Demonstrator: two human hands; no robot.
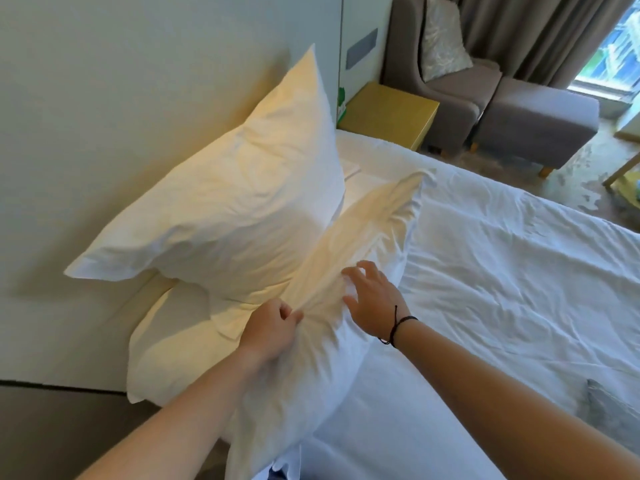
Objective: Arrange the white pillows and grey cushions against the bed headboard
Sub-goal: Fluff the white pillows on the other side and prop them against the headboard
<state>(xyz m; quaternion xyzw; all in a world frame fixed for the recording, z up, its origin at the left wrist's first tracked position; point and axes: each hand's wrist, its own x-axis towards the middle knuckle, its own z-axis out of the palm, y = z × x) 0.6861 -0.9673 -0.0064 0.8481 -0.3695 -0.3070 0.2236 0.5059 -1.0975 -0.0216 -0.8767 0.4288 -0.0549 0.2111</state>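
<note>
One white pillow [239, 188] leans upright against the pale headboard [114, 98]. A second white pillow [367, 230] lies in front of it, tilted across the bed. My left hand [273, 329] pinches a fold of this front pillow's cover near its middle. My right hand [372, 299] rests flat on the same pillow with fingers spread, a black cord around the wrist. A corner of a grey cushion [609, 414] shows on the white bed sheet [519, 271] at the lower right.
A yellow bedside table [391, 112] stands beyond the bed's far corner. Behind it are a grey armchair [433, 64] with a patterned cushion [443, 36] and a grey footstool [533, 123]. Curtains and a window are at the top right.
</note>
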